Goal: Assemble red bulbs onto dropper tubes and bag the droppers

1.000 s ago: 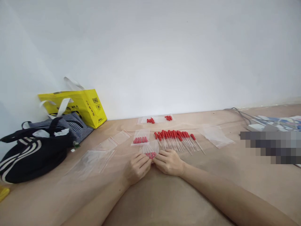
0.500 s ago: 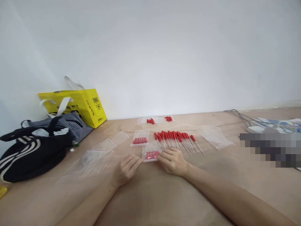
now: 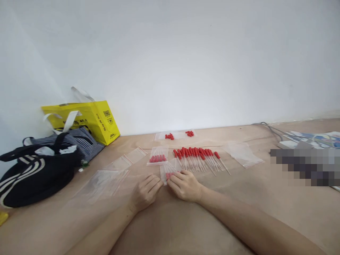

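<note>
A small clear zip bag [image 3: 166, 169] with red-capped droppers inside lies on the wooden table in front of me. My right hand [image 3: 184, 185] rests on its near edge, fingers pressed along the red seal. My left hand [image 3: 146, 191] lies just left of the bag, fingers stretched flat, tips at the bag's corner. Behind it a row of several loose red-capped droppers [image 3: 198, 158] lies on the table, and a filled bag [image 3: 157, 156] sits to their left.
Empty clear bags [image 3: 107, 180] are spread at the left and another [image 3: 243, 153] at the right. Two filled bags [image 3: 177, 135] lie by the wall. A yellow bag [image 3: 87, 118] and dark bags [image 3: 39, 168] stand far left. Cables and papers [image 3: 313, 140] are at the right.
My right hand has slid left along the bag's near edge, covering the red caps. My left hand has moved back toward the bag after drawing away.
</note>
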Demonstrator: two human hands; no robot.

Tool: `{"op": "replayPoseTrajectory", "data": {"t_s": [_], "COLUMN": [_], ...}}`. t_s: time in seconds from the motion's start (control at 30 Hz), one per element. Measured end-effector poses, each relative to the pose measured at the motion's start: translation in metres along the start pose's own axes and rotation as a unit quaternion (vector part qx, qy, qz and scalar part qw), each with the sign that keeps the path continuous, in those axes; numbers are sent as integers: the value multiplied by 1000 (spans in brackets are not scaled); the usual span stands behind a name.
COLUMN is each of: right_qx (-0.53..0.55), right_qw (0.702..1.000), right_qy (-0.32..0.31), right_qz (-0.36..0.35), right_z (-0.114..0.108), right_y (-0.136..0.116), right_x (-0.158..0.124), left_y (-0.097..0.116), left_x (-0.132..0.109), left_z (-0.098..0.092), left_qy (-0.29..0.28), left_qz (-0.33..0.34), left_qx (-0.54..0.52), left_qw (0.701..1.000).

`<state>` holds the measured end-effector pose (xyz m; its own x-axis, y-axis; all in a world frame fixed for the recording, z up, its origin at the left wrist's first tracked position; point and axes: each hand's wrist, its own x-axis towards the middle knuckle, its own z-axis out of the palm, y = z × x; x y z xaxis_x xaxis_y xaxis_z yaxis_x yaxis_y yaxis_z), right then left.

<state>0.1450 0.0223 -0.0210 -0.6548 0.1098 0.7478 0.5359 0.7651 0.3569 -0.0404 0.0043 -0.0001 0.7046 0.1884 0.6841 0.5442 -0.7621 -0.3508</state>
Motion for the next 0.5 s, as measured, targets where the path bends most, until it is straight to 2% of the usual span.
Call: {"op": "replayPoseTrajectory", "data": {"t_s": [0.13,0.37,0.43,0.5], "right_qx": [-26,-2,0,0], "right_qw": [999,1000,1000,1000], "right_qy": [-28,-17,-9,-3], "right_qz": [4,0,8,23], "right_z": [-8,-19,-18,-17], "right_y": [12,25,26,26], "right_x": [-10,-30,-33,-34], "left_y": [-1,0,0,1], "left_x": [-5,-8,-10,-11], "left_z": [-3,-8,-8,-8], "left_qy": [5,2,-6,-43], "left_qz": [-19,-35,-78,-195], "left_qx": [-8,-41,-83,-158], "left_qw": [1000,999,993,967]}}
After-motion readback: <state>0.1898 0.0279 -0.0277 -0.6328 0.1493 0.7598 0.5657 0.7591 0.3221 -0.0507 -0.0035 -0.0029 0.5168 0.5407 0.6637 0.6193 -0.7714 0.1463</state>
